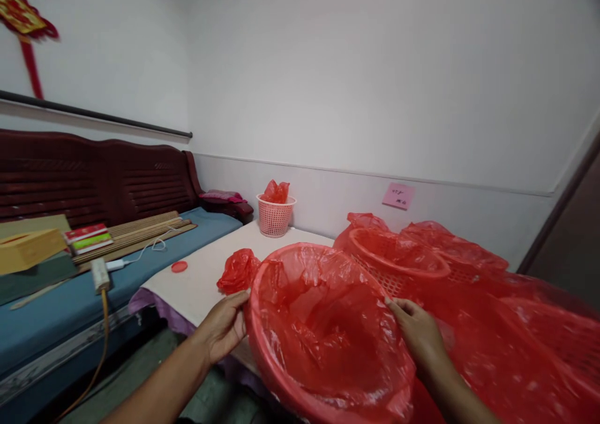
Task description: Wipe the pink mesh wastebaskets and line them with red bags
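Note:
A round basket lined with a red plastic bag (323, 330) tilts toward me at the table's near edge. My left hand (224, 327) grips its left rim, fingers curled over the bag's edge. On the right rim rests my right hand (417, 330), fingers pressed on the plastic. A crumpled red bag (238, 271) lies on the table just left of the basket.
More baskets lined with red bags (398, 258) stand behind and to the right. A small pink mesh basket (275, 216) with a red bag stands by the wall. A cloth-covered table (197, 280) bears a red lid (179, 266). At left is a dark wooden sofa (94, 180).

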